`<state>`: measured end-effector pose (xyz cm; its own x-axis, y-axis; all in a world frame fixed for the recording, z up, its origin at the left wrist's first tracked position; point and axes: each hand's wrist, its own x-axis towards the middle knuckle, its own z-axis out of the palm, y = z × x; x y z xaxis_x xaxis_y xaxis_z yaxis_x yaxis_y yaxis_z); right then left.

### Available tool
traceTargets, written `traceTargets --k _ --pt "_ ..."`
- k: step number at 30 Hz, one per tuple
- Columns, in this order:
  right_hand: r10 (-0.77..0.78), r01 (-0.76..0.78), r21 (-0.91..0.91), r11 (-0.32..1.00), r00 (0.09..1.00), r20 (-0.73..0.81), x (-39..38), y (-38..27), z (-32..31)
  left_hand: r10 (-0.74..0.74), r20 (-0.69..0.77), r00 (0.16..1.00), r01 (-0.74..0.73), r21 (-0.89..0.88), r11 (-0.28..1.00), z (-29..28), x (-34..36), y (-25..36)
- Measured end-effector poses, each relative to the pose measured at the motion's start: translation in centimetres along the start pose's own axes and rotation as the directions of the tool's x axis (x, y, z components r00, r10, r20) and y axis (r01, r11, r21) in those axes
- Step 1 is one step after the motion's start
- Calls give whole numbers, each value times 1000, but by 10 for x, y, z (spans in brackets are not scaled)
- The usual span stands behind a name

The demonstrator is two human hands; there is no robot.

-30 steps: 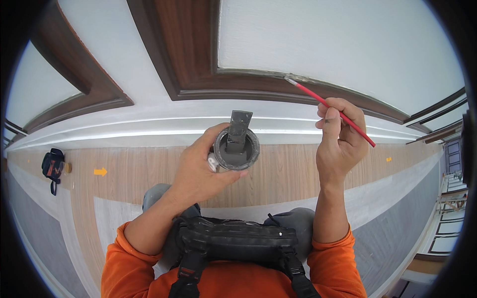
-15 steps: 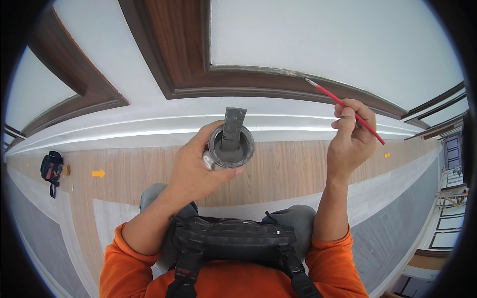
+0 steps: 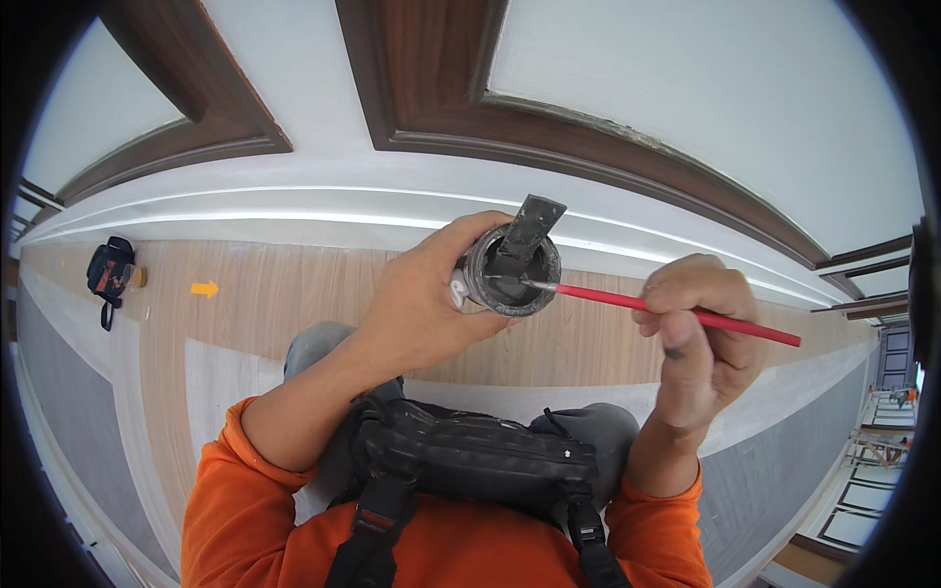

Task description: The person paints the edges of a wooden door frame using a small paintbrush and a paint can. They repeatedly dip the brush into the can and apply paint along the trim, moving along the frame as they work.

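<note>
The left hand (image 3: 431, 294) is wrapped around a small round grey paint pot (image 3: 510, 269), fingers clamped on its side, with the open mouth of the pot facing the camera. A flat dark scraper blade (image 3: 529, 227) stands in the pot and sticks out over its far rim. Just right of the pot, the right hand (image 3: 701, 338) pinches a thin red-handled brush (image 3: 676, 312), fingers closed on the handle toward its far end. The brush lies nearly level, its pale tip reaching into the mouth of the pot while the red end pokes out to the right beyond the hand. Beyond the pot runs white moulding and a white wall panel framed by dark brown wooden trim (image 3: 421, 88). Below the pot lies a wood-pattern floor (image 3: 284, 294) with a pale sheet over part of it. Far left of the pot, a dark bag (image 3: 108, 272) sits on that floor, with a small orange arrow mark (image 3: 204, 288) near it. The person wears orange sleeves (image 3: 245, 490) and a black chest harness (image 3: 470, 461).
</note>
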<state>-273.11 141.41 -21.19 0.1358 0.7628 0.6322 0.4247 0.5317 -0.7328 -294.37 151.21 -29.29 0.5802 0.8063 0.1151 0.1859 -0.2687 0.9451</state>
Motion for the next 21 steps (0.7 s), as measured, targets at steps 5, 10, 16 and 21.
traceTargets --k 5,10,16,21 --pt "60 -49 -117 992 994 96 1 3 8 60 13 998 -60 48 997 -1 1 2" --pt "-39 42 -91 995 999 34 2 10 0 52 1 999 -52 57 997 -3 1 4" --pt "372 -335 215 917 914 -160 -1 23 -11 -71 2 997 71 -34 997 -4 4 4" --pt "600 -516 373 771 785 -155 -6 40 -14 -81 9 997 81 -57 995 1 11 2"
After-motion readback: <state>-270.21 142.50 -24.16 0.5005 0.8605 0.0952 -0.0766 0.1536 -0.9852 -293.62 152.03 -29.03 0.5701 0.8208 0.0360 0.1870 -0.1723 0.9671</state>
